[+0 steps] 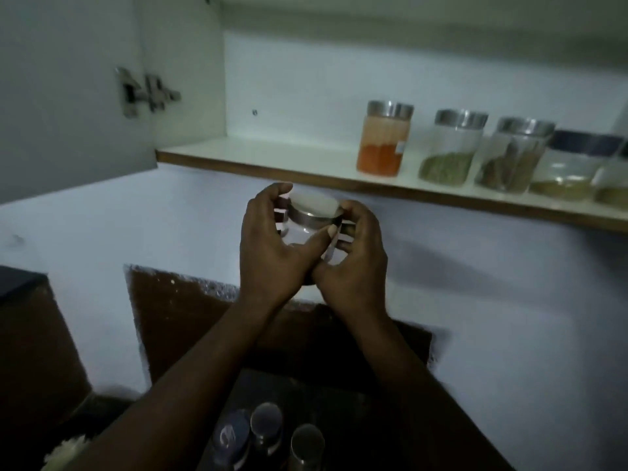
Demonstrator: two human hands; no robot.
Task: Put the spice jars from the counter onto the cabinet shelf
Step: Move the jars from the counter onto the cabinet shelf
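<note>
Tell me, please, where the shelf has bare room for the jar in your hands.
The shelf is bare on its left stretch, between the cabinet side wall and the orange-filled jar; the held jar would likely fit there. From that jar rightward it is crowded: jars stand close in a row to the frame's edge.

Left hand (pixel 272 243) and right hand (pixel 353 253) both grip a steel-lidded glass jar (pixel 312 212) at centre, just below the cabinet shelf (pixel 272 164) edge. On the shelf at 2 o'clock, in a row: orange-powder jar (pixel 382 144), green-seed jar (pixel 448 154), bark-stick jar (pixel 509 161), dark-lidded jar (pixel 567 168). Three lidded jars (pixel 266 424) stand on the dark desk (pixel 390 419) at 6 o'clock.
</note>
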